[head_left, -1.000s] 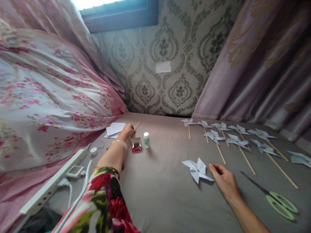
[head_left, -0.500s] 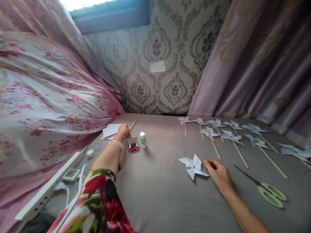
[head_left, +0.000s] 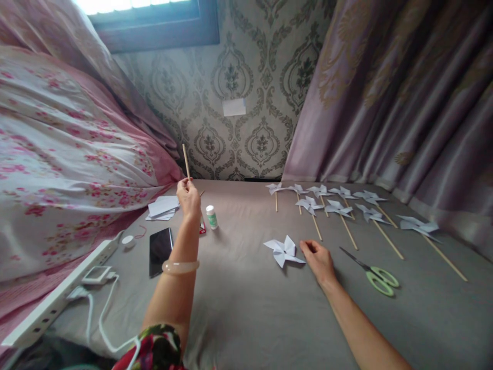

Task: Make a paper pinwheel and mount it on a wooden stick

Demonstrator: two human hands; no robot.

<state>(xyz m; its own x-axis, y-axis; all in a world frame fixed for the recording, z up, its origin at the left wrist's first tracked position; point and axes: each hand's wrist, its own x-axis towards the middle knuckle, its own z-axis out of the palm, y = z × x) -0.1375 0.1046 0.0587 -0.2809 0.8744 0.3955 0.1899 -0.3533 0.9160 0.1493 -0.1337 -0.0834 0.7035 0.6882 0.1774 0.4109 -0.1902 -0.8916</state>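
My left hand [head_left: 188,196] is raised above the grey bed sheet [head_left: 239,303] and pinches a thin wooden stick [head_left: 186,160], which points upward. My right hand [head_left: 318,260] rests on the sheet with its fingers curled, touching the edge of a white paper pinwheel [head_left: 283,250] that has no stick. Behind my left hand stand a small white glue bottle with a green label [head_left: 211,217] and a red box [head_left: 202,227], mostly hidden by my wrist.
Several finished pinwheels on sticks [head_left: 339,208] lie in rows at the right. Green-handled scissors [head_left: 375,276] lie near my right hand. A black phone [head_left: 160,244], a paper stack [head_left: 162,207], a white power strip [head_left: 57,303] with a cable and a floral quilt [head_left: 65,154] are at the left.
My left hand has lifted from the sheet near the paper stack with one wooden stick in it. The view has shifted right, and the phone now shows. My right hand has stayed by the pinwheel.
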